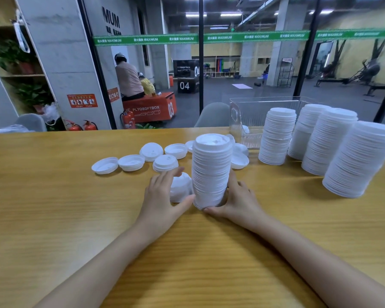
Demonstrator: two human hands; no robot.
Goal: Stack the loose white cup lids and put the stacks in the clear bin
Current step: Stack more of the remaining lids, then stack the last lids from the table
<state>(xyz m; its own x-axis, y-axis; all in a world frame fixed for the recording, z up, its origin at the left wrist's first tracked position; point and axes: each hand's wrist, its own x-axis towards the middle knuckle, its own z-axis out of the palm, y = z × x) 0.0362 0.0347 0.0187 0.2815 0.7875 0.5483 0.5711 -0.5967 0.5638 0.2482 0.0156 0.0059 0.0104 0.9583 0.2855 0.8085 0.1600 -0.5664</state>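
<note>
White cup lids stand in a tall stack in the middle of the wooden bench, upright and held at its base between both hands. The right hand cups the stack's lower part, thumb lying along the front of the base and fingers curled round behind it. The left hand is spread, its thumb touching the base of the stack from the other side and its straight fingers reaching over a small pile of lids just beside the stack. Loose lids lie scattered behind the hands, some with the hollow side up, some dome up, one short pile among them. More loose ones show behind the tall stack on its right. Four finished stacks stand close together on the bench further right, well apart from the hands. The clear bin sits at the far edge of the bench, just behind the nearest of those stacks; something small and white lies inside it, too unclear to name
</note>
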